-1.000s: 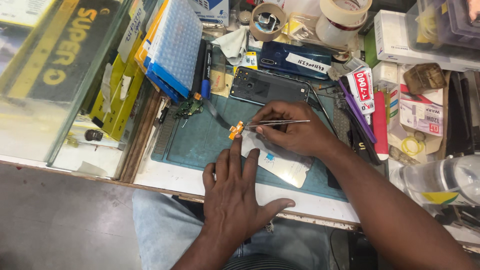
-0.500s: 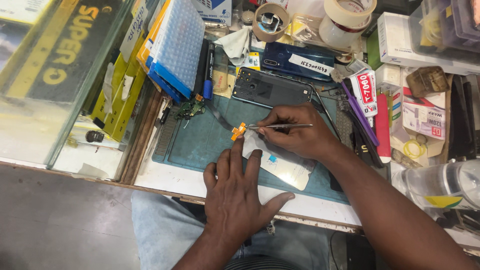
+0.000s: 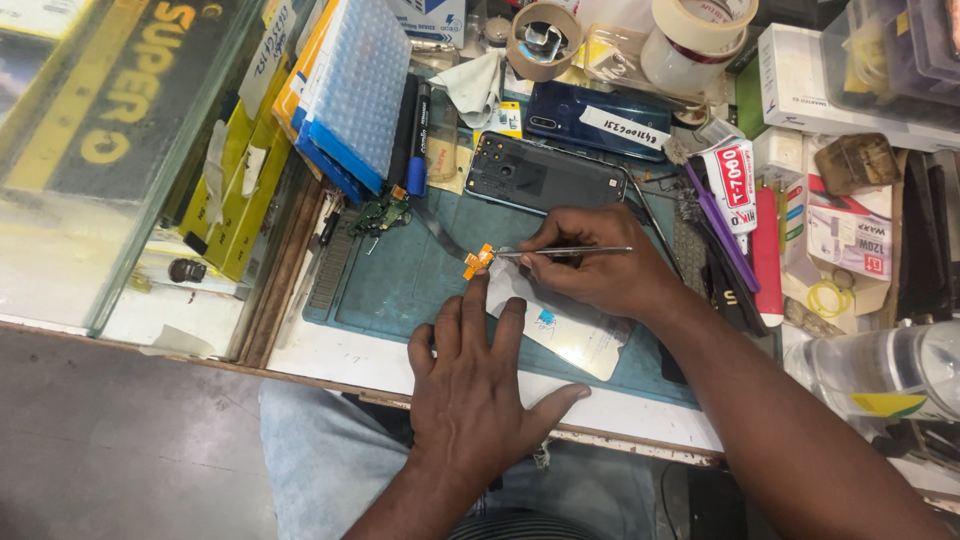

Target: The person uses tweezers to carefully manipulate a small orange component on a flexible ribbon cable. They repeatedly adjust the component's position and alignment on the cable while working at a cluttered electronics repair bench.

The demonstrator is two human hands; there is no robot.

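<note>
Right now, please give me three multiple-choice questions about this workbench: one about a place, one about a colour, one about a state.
1. Where does the left hand lie?
A. flat on the green mat
B. on the tape roll
C. on the glass case

2. What colour is the small part at the tweezers' tip?
A. white
B. orange
C. purple

3. How does the right hand stand?
A. open, empty
B. pinching the tweezers
C. out of view

Answers: 1 A, its fingers are spread on the mat; 2 B, the part looks orange; 3 B, the fingers grip the metal tool.

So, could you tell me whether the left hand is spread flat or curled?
Spread flat: the left hand lies palm-down, fingers extended, on the white sheet.
</note>
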